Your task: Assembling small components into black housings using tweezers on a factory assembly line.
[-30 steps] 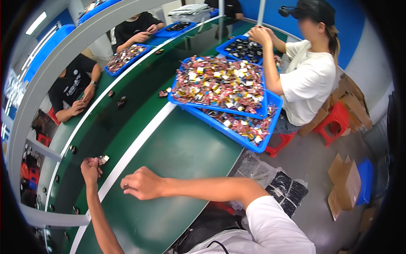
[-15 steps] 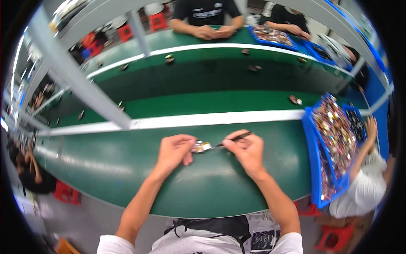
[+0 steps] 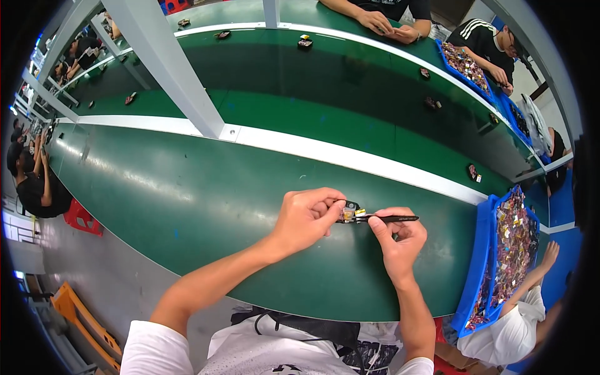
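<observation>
1. Green desk spans the scene, its near edge curving; grey floor lies at lower left.
2. White rail borders its far side; beyond, a green belt carries scattered pieces.
3. Blue trays heaped with coloured parts stand at right.
4. Above the desk, the left hand pinches a small electronic part; the right hand pinches a slim black tool, its tip at the part.
5. Wide desk surface runs left of the hands; a narrower stretch separates them from the trays.

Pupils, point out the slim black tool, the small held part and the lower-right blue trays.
Slim black tool (image 3: 400, 219): head view, its shaft.
Small held part (image 3: 349, 214): head view, its middle.
Lower-right blue trays (image 3: 478, 256): head view, outer wall.
</observation>
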{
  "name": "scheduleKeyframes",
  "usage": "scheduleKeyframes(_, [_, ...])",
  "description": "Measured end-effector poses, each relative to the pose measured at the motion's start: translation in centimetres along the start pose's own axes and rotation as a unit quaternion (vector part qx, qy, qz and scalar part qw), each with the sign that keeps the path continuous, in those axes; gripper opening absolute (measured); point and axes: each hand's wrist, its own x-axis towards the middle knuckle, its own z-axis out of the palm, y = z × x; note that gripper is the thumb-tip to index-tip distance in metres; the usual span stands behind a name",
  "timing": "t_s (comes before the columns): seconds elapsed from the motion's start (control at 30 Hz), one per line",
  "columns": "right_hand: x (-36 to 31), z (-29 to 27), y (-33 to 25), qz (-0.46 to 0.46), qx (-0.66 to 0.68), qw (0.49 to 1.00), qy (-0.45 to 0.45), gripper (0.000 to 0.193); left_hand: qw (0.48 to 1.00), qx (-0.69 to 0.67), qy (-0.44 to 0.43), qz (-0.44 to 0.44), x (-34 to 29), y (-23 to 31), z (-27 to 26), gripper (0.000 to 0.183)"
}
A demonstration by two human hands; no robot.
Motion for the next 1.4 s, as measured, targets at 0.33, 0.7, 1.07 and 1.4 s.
scheduleKeyframes(0.33, [0.1, 0.2, -0.5, -0.024, -0.038, 0.999, 0.012, 0.012, 0.995, 0.051, 0.030, 0.085, -0.2, -0.6, 0.4, 0.015])
scheduleKeyframes(0.7, [-0.3, -0.1, 0.2, 0.004, -0.040, 0.999, -0.014, 0.012, 0.992, 0.058, 0.020, 0.107, -0.4, -0.4, 0.7, 0.015])
scheduleKeyframes(1.07, [0.4, -0.4, -1.4, 0.190, 0.103, 0.976, -0.024, 0.011, 0.988, 0.046, 0.016, 0.145, -0.4, -0.4, 0.8, 0.015])
scheduleKeyframes(1.4, [-0.2, 0.0, -0.1, 0.047, 0.000, 0.999, 0.000, 0.013, 0.988, 0.062, 0.032, 0.137, -0.4, -0.6, 0.9, 0.015])
